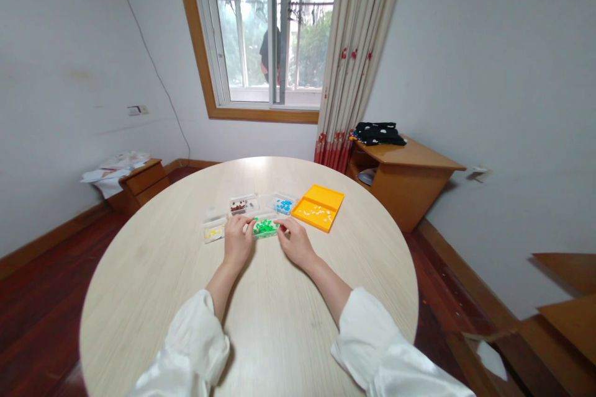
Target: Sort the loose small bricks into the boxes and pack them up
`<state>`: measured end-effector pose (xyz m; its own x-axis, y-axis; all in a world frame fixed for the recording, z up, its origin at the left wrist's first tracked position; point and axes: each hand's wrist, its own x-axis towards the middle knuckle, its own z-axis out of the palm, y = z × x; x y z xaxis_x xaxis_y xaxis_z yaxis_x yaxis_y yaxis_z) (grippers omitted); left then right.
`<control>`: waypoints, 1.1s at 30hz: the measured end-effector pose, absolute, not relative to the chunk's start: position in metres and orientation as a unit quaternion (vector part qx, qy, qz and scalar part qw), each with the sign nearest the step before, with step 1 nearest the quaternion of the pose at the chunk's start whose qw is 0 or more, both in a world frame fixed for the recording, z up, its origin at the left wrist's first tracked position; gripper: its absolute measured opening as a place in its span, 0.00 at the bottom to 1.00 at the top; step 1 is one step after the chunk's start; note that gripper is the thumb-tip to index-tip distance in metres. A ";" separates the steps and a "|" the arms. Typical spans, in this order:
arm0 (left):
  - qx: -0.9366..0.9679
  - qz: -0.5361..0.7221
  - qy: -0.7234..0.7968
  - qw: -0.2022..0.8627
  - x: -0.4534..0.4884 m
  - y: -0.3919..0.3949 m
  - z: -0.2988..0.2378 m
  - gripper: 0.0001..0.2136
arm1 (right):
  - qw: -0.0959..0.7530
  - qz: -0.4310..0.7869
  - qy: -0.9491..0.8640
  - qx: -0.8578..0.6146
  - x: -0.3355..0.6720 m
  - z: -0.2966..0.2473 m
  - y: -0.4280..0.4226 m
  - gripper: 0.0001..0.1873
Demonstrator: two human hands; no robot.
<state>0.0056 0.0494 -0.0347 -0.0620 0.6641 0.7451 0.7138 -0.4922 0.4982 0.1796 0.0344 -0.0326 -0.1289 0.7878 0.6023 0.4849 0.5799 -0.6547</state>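
A small clear box of green pieces (265,227) sits on the round wooden table (186,298), and both my hands grip it. My left hand (237,239) holds its left side with fingers curled. My right hand (294,242) pinches its right end. Around it lie a clear box with yellow pieces (213,232), one with dark red pieces (241,204) and one with blue pieces (284,204). An orange tray (319,206) with small white pieces lies to the right.
A wooden desk (405,173) with dark cloth on it stands at the right by the curtain (354,62). A low cabinet (139,180) with papers is at the left wall. A window is behind the table.
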 end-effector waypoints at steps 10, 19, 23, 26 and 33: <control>-0.691 -0.515 -0.507 0.008 0.004 0.056 -0.044 0.08 | 0.497 0.128 -0.737 -0.441 0.182 -0.038 0.039 0.14; -0.684 -0.499 -0.532 -0.003 0.002 0.060 -0.053 0.08 | 0.393 0.094 -0.769 -0.496 0.184 -0.049 0.042 0.15; -0.683 -0.501 -0.530 -0.035 0.002 0.063 -0.058 0.09 | 0.375 0.114 -0.764 -0.512 0.184 -0.047 0.041 0.10; -0.670 -0.513 -0.533 -0.062 0.001 0.065 -0.059 0.09 | 0.376 0.136 -0.757 -0.517 0.184 -0.044 0.041 0.07; -0.622 -0.533 -0.557 -0.136 0.003 0.064 -0.051 0.12 | 0.423 0.146 -0.743 -0.498 0.184 -0.041 0.041 0.05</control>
